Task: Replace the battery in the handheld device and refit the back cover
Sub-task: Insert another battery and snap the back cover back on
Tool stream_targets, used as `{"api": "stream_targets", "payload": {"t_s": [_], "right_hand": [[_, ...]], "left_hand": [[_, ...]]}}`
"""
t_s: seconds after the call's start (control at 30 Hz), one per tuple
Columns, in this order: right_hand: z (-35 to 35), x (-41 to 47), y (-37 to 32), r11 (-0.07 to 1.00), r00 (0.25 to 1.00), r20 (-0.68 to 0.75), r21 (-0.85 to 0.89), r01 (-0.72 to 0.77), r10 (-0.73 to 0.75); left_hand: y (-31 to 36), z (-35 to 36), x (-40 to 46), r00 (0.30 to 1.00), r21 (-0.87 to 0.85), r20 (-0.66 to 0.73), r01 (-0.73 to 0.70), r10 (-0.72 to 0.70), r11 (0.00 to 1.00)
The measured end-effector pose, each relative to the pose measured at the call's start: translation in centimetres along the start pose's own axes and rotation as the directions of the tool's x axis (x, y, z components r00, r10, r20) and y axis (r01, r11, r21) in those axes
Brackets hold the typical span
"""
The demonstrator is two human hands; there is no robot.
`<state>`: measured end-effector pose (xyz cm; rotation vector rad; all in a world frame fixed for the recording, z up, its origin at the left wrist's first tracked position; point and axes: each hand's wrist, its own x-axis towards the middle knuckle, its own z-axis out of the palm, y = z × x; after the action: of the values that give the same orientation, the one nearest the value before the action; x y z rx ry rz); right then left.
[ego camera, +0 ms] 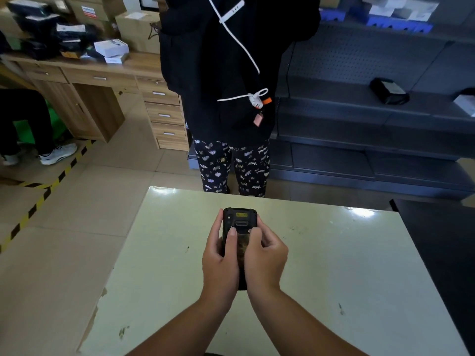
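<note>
Black handheld device point(239, 224) was held lengthwise, back upward, above the table; yellow label near its far end.

Two bare forearms reach into view from the near edge of the frame, uncovered from elbow to wrist, with no sleeve or cuff showing on either. The left hand point(219, 263) and right hand point(264, 255) wear no gloves. No watch, bracelet or strap shows at the wrists, and no ring can be made out on the visible fingers. The fingernails are short and unpainted, the left thumbnail point(232, 231) plainly visible. Nothing else of the wearer's clothing enters the picture.
</note>
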<state>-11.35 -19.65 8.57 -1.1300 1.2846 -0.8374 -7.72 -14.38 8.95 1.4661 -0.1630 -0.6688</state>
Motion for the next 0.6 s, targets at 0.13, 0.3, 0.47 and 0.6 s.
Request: {"api": "stream_targets", "payload": {"t_s": [0.13, 0.3, 0.47, 0.6], "right_hand": [[-0.1, 0.2, 0.2, 1.000, 1.000, -0.007, 0.017, -0.008, 0.008], [-0.6, 0.4, 0.2, 0.999, 1.000, -0.010, 0.027, 0.019, -0.019], [-1.0, 0.6, 0.3, 0.997, 0.997, -0.025, 0.022, 0.076, -0.075], [-1.1, 0.5, 0.1, 0.989, 0.989, -0.009, -0.013, 0.145, -0.145]], "left_hand": [[-0.2, 0.0, 0.4, 1.000, 0.007, -0.022, 0.004, -0.003, 1.000], [0.3, 0.1, 0.9, 0.997, 0.041, 0.058, 0.051, -0.054, 0.998], [0.7, 0.5, 1.3, 0.995, 0.127, 0.080, 0.043, -0.053, 0.991], [0.2, 0.7, 1.3, 0.998, 0.191, 0.066, -0.012, 0.000, 0.982]]}}
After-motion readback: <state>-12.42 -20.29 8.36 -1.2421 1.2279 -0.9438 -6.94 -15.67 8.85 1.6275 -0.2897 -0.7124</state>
